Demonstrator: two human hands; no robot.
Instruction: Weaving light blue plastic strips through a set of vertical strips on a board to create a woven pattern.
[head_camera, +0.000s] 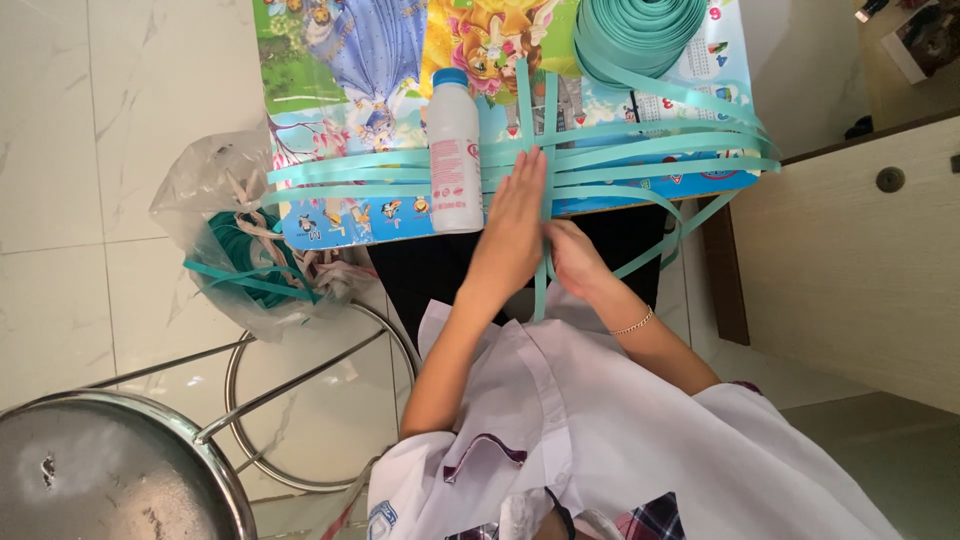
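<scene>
floor (60, 150): pale marble tiles, filling the 9 o'clock side of the view.
cabinet (860, 270): light wood, sitting at 3 o'clock, round knob on it.
stool (110, 480): round metal seat showing at 7 o'clock, ring frame beside it.
board (340, 60): colourful cartoon-printed top at 12 o'clock; you are working at its near edge.
plastic bag (215, 185): clear, hanging at 9 o'clock off the board edge, holding darker green and pale strips.
ribbon roll (640, 30): big teal coil sitting at 1 o'clock on the board.
teal strips (640, 150): long flat bands lying across the board at centre, several running side to side, a few running toward you, crossing under your hands; ends are curling off at 3 o'clock.
bottle (454, 150): white plastic, blue cap, lying on the strips at 11 o'clock of your hands, just beside your left hand.
left hand (512, 225): you are pressing it flat, fingers spread out straight, on the crossing; not gripping anything.
right hand (575, 258): you are pinching a lengthwise strip at the board edge, at 4 o'clock of the left hand, almost touching it; thin bracelet on the wrist.
progress: looks early to me; only the first few strips are crossing, no dense woven patch showing, long loose ends and a full roll are waiting.
</scene>
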